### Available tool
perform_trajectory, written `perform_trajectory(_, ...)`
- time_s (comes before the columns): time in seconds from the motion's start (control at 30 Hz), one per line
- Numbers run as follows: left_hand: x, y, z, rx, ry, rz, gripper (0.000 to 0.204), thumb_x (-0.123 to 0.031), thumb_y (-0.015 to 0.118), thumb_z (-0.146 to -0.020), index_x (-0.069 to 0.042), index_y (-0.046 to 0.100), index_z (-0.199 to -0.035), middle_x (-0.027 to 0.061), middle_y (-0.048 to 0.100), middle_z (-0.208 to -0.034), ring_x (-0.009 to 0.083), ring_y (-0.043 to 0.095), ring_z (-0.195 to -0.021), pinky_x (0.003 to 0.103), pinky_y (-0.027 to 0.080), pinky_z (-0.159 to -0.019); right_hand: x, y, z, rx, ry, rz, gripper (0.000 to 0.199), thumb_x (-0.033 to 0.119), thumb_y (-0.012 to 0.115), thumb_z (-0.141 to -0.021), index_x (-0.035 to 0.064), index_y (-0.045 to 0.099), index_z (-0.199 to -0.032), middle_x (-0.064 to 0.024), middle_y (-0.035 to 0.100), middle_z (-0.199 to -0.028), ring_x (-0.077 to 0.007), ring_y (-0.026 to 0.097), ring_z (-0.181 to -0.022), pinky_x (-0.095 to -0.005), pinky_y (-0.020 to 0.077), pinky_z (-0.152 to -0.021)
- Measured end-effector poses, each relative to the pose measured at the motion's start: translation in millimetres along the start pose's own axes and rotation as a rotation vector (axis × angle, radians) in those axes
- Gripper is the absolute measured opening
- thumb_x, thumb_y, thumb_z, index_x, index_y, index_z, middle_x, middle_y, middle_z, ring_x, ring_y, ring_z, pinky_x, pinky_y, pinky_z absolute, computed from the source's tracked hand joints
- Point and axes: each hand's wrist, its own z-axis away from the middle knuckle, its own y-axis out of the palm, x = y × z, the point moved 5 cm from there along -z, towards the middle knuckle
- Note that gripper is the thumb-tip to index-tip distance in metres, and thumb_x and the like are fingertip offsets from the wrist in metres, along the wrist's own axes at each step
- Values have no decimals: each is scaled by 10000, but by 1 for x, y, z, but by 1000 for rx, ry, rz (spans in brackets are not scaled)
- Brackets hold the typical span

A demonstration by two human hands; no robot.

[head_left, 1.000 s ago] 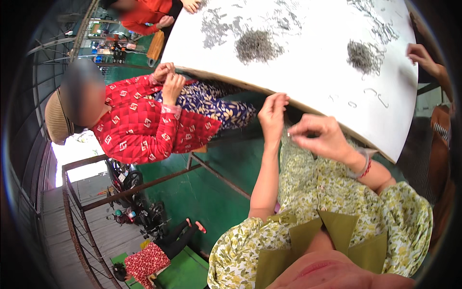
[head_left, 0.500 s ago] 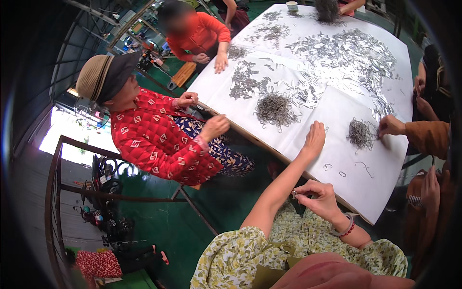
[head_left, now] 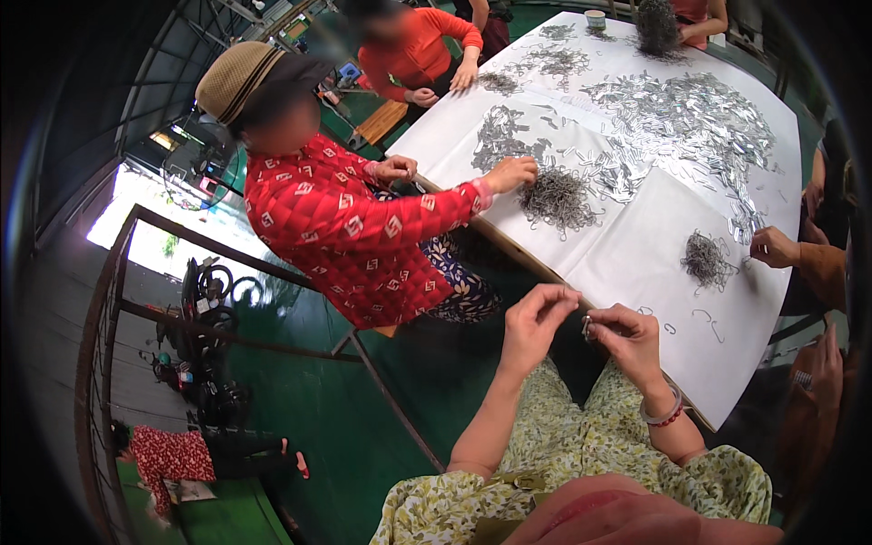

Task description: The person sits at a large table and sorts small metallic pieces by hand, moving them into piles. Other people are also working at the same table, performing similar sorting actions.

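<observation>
From the bare left hand I see a lane over the smooth white tabletop, between the large tangled pile of grey wire hooks and the smaller dark-grey heap of hooks. A co-worker's red patterned sleeve bars the pile's left; another co-worker's brown-sleeved hand crowds the heap's right.

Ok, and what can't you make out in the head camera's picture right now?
All in the head view:
- Left hand: its own fingers hide whether it holds anything.
- Right hand: the small piece at its fingertips is too small and partly covered to identify.
- Pile of wire hooks: too tangled and small to count.
- Brown sleeve: the dark right rim cuts off its wearer.
</observation>
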Motion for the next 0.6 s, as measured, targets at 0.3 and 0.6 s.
perform_trajectory(0.3, -34, 9, 33, -48, 339, -425, 111, 35, 677, -756, 5, 630, -852, 101, 582, -987, 213, 586, -878, 295, 492, -719, 24, 11, 1, 1, -162, 22, 156, -96, 633, -789, -50, 672, -932, -79, 661, -833, -107, 631, -750, -209, 509, -676)
perform_trajectory(0.6, -46, -14, 35, -292, 393, -96, 57, -28, 530, -929, 17, 545, -962, 125, 642, -978, 139, 609, -894, 268, 493, -805, 57, 41, -11, 64, -427, 97, 284, -137, 635, -748, -30, 664, -1010, -79, 654, -858, -126, 620, -784, -222, 487, -711)
